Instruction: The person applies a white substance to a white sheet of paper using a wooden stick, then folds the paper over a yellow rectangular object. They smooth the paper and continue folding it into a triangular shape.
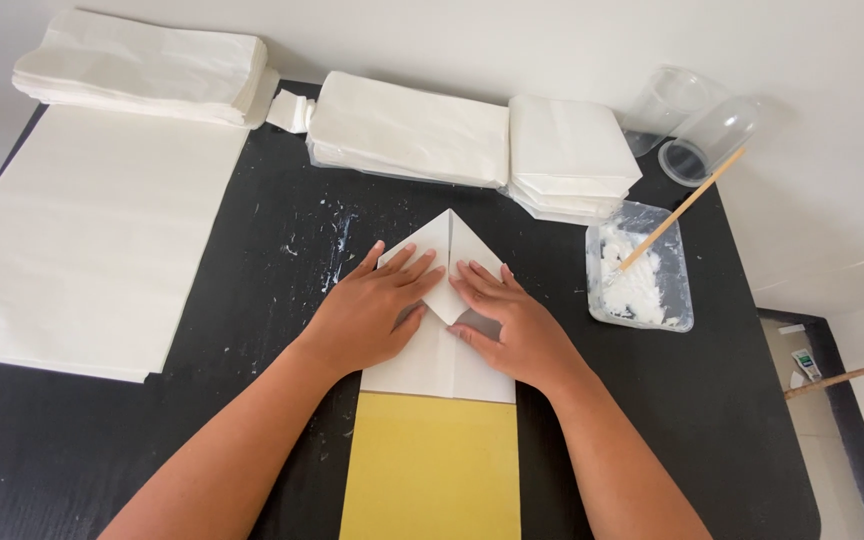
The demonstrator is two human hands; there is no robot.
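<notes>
Hands flat, left hand (367, 315), right hand (512, 325), pressing folded white paper (442, 355), table edges clear.

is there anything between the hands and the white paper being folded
Nothing visible. The left hand and right hand both lie flat on the folded white paper, fingers meeting over its pointed flaps. The glue tub and the paper stacks sit apart from it.

- The left hand (367, 315) is bare, with no glove, ring or watch.
- The right hand (517, 330) is bare too, with short, unpainted nails.
- Both forearms are uncovered, no sleeve reaching into view.
</notes>
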